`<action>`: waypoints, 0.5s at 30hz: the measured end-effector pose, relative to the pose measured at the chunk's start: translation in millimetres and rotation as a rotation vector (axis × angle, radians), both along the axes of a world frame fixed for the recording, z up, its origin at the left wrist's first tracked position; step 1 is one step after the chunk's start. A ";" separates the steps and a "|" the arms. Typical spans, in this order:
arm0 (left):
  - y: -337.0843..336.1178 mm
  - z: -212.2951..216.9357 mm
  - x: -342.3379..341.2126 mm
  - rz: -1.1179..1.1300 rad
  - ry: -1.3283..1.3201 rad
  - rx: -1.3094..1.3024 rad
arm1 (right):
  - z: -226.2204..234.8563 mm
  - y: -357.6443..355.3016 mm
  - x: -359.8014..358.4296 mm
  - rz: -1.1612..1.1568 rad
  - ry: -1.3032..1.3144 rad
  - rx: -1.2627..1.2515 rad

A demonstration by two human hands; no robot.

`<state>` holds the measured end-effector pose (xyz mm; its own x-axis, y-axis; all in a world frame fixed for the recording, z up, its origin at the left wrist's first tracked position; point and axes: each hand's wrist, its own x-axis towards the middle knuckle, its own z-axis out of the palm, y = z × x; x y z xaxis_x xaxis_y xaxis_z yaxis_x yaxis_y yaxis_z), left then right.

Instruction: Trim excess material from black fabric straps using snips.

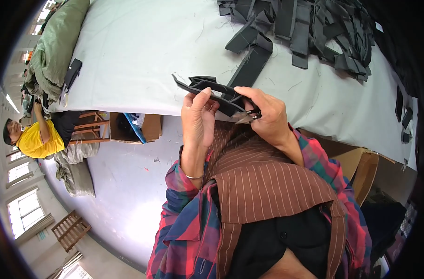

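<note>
My left hand point(198, 121) pinches a folded dark grey fabric strip point(189, 86) between thumb and fingers, just over the table's near edge. My right hand point(271, 117) is closed around small thread snips point(248, 115), their blades pointing left below the fabric. Its thumb and forefinger also touch the right end of the held pieces. From there a longer grey strip point(251, 63) runs up across the table to a heap of similar strips point(309, 28). How the held layers join is partly hidden by my fingers.
Loose threads lie on the white-covered table point(142, 56). A green fabric bundle point(58, 46) and a dark pouch point(73, 73) are at far left. Cardboard boxes stand below the table, one left point(151, 128), one right point(360, 172). A person in a yellow top point(37, 137) works farther left.
</note>
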<state>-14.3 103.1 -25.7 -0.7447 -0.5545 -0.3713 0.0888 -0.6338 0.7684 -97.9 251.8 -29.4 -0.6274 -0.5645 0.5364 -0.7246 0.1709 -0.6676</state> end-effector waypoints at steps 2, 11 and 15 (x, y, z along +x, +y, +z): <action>0.0 -0.9 -1.8 0.027 0.079 0.051 | 5.5 -3.4 1.4 -0.010 -0.218 -0.062; -17.4 13.8 0.7 -0.022 0.166 -0.041 | -2.3 -2.9 -18.8 0.116 -0.279 0.080; -9.1 25.2 -0.5 0.001 0.209 -0.192 | 8.3 -0.3 -26.9 0.028 -0.462 0.010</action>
